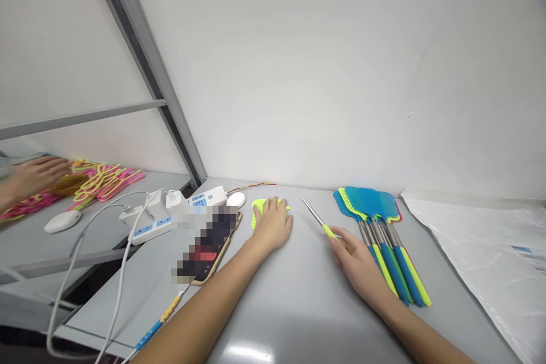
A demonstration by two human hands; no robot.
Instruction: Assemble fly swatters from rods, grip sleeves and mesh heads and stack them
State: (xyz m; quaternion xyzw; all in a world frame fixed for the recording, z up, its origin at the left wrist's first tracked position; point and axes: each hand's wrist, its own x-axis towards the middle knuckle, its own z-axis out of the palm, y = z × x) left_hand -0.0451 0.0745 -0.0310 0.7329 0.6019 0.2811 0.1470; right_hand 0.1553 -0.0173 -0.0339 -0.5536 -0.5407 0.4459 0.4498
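My left hand (pixel 273 226) lies over a yellow-green mesh fly swatter head (pixel 258 213) on the grey table, its fingers spread and covering much of the mesh. In my right hand (pixel 350 256) is a fly swatter handle (pixel 328 230), with a yellow-green grip and a metal rod pointing up and left. The rod's tip is bare and apart from the mesh head. Just right of that hand, several assembled fly swatters (pixel 372 203) lie stacked, with blue and yellow-green heads at the back and colored grips toward me.
A phone (pixel 213 244) and a power strip (pixel 207 198) with white plugs and cables sit to the left. White plastic sheeting (pixel 478 256) covers the right side. Beyond the metal frame (pixel 170 102), another person's hand (pixel 36 179) is near pink and yellow cords (pixel 106 182).
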